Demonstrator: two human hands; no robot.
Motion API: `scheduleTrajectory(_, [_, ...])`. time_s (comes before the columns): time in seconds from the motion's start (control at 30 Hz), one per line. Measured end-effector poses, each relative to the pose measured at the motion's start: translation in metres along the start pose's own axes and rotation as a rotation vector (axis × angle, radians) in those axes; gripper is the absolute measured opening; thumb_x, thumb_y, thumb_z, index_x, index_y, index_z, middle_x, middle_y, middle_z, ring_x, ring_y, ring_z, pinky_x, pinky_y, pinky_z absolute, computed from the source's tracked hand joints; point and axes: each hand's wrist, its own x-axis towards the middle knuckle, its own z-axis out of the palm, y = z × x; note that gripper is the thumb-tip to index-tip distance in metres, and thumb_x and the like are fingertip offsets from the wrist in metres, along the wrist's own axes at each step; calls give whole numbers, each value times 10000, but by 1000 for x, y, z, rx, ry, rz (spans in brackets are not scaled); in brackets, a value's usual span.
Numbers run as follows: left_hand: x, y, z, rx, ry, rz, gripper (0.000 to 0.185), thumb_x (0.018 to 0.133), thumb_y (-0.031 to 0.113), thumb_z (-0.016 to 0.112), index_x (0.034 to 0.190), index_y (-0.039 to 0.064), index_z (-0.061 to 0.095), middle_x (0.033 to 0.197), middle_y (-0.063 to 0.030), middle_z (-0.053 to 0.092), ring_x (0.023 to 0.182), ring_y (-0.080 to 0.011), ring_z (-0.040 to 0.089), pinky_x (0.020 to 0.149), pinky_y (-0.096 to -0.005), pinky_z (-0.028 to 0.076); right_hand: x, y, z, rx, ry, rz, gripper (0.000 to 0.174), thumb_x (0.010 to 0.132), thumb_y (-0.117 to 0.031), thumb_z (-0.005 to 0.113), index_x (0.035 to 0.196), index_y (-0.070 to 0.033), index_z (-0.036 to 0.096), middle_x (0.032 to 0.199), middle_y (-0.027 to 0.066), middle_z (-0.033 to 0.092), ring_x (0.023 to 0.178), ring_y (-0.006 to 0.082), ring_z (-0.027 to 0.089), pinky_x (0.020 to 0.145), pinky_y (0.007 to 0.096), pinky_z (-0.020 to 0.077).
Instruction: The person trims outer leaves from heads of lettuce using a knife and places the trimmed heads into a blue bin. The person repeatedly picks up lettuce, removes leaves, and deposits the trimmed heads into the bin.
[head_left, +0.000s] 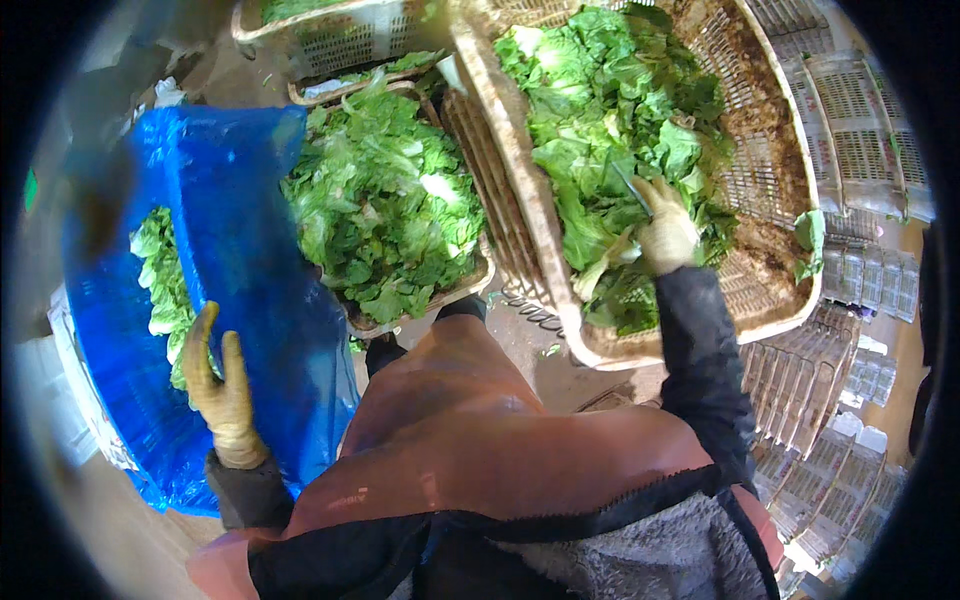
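Observation:
My left hand (217, 382), in a pale yellow glove, is at the edge of a blue plastic liner (232, 202), beside a row of lettuce (163, 277) inside it. Its fingers are apart with nothing between them. My right hand (664, 225), gloved alike, is over leafy greens (600, 135) in a large dirty plastic crate (757, 142). It holds a thin knife-like tool (631, 187), its tip towards the upper left; most of the handle is hidden by the fingers. Between the hands, a lower crate (484, 274) is heaped with loose lettuce leaves (390, 202).
Another crate (337, 37) with greens stands at the top. Stacked crates (799, 375) and rows of pale crates (862, 135) line the right side. A loose leaf (810, 236) lies over the large crate's right rim. A brown apron (487, 420) covers my lap.

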Motion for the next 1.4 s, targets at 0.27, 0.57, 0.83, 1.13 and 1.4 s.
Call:
scheduleTrajectory(0.27, [-10,167,181,-512,-578,421,374,863,60,712,1227,2,644,1157,-142,699,1028,-329,671,863,-401,527,3,37,-19,-104,-327,-19,299,737,-16,616,1011,-87,714,983,140,708,980,362,654,857,449,526])
scheduleTrajectory(0.57, [6,183,226,-1123,-1248,-298,625,862,102,746,1436,57,502,1387,-94,568,1223,-203,554,1031,-374,477,-33,-48,-116,1031,182,408,402,775,183,487,1063,-26,675,1034,86,706,877,174,638,823,311,517])
scheduleTrajectory(0.83, [48,123,152,-1321,-951,-384,1051,602,167,939,1492,28,399,1343,-89,595,1231,-203,554,1094,-383,417,-12,-136,-104,470,-99,-161,495,800,81,586,1222,-151,697,1076,72,732,719,206,687,629,312,535])
scheduleTrajectory(1.13, [-37,119,78,-1246,-1107,-161,1030,635,67,915,1521,69,390,1533,-73,415,1419,-223,383,1177,-386,307,20,-187,-108,198,-304,-1018,104,822,-147,599,923,-127,582,784,27,551,619,182,646,513,322,511])
scheduleTrajectory(1.4, [-50,91,77,-1092,-1087,-323,1178,589,306,925,1559,46,310,1582,-181,333,1490,-312,272,1219,-421,209,37,-185,-108,943,-1011,74,324,853,-95,703,1176,-69,698,829,130,677,732,297,671,667,347,549])
